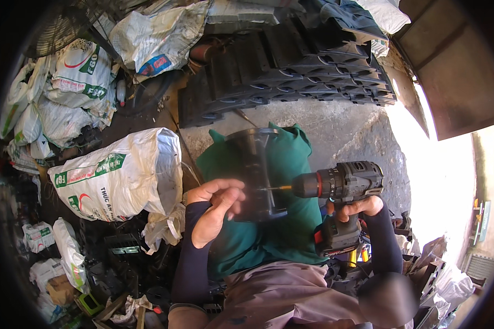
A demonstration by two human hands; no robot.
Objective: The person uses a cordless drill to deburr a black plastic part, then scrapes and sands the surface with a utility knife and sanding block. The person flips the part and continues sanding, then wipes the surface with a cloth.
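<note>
A glossy black curved plastic part point(251, 156) lies across my lap, on green trousers point(293, 219). My right hand point(357, 208) is closed round the grip of a black cordless drill point(348, 181), with a finger by its trigger. The drill points left, and its gold-coloured bit point(280, 188) reaches over the part, its tip at or very near the surface. At the part's left side my left hand point(217, 205) has its fingers bent and thumb and forefinger together, slightly blurred. Whatever is between those fingertips is too small to make out.
Stacked black plastic parts point(291, 60) stand in rows ahead. To the left lies an open white woven sack point(115, 175), with more filled sacks point(71, 82) and a fan point(55, 27) beyond. Loose scrap surrounds me low on both sides. A brown metal door panel point(455, 66) stands far right.
</note>
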